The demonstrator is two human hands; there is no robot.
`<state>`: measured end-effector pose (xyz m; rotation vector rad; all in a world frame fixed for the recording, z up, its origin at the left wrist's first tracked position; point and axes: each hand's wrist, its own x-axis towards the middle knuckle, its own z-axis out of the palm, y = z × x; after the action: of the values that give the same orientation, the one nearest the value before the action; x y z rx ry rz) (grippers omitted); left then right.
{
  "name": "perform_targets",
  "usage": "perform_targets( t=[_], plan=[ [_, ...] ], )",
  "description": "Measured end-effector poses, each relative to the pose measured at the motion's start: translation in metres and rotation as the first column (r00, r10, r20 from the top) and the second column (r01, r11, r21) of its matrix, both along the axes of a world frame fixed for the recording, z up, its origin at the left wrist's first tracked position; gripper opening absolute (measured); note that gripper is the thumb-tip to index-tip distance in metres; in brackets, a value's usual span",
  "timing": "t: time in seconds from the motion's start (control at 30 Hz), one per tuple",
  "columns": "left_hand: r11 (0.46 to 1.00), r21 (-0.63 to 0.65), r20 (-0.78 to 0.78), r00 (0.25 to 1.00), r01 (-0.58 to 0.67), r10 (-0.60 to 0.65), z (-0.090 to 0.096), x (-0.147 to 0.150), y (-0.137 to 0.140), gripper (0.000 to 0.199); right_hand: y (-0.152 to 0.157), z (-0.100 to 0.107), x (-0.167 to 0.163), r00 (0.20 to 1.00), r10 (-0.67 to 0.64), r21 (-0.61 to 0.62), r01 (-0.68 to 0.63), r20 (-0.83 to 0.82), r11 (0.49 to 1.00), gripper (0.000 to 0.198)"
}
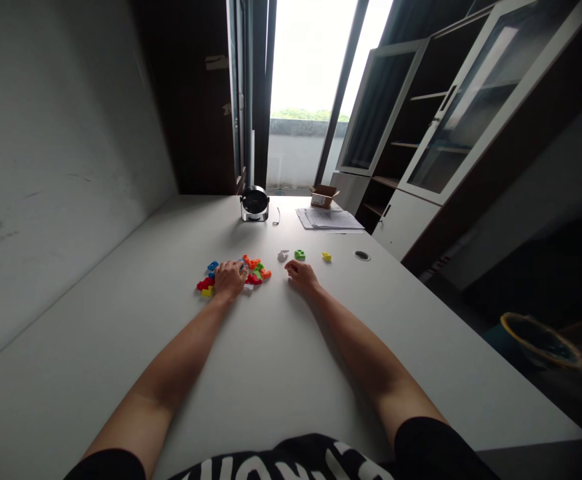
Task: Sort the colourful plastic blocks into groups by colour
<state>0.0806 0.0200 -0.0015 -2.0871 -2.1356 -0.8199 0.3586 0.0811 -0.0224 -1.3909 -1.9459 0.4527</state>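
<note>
A loose pile of small plastic building blocks lies on the white table, with orange blocks, red blocks, a blue block and a yellow block showing around its edges. My left hand rests palm down over the pile, fingers stretched across it, hiding the blocks beneath. To its right, my right hand is closed near the tabletop, its fingers curled inward; whatever is inside them is hidden. Just beyond it sit a grey block and a green block. A separate yellow block lies further right.
At the far side of the table stand a round black device in a silver frame and an open cardboard box. Papers lie before the box. A round cable hole is near the right edge. A wall borders the left.
</note>
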Motion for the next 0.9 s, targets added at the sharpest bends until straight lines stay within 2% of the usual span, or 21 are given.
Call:
perform_targets(
  t=[0.4, 0.7, 0.9],
  plan=[
    [0.997, -0.041, -0.037, 0.998, 0.059, -0.06, -0.0017, 0.0021, -0.002, 0.032, -0.0002, 0.0003, -0.0009, 1.0, -0.001, 0.007, 0.001, 0.03, 1.0, 0.019],
    [0.992, -0.057, -0.011, 0.994, 0.109, -0.11, -0.0059, 0.0021, 0.0025, 0.037, 0.0, 0.0009, -0.0003, 0.999, 0.013, 0.017, -0.013, 0.033, 1.0, 0.02],
    [0.994, -0.052, -0.031, 0.995, 0.094, -0.095, -0.0017, 0.0044, -0.0014, 0.037, 0.0001, 0.001, -0.0003, 0.999, 0.007, 0.001, -0.007, 0.032, 1.0, 0.019]
  ],
)
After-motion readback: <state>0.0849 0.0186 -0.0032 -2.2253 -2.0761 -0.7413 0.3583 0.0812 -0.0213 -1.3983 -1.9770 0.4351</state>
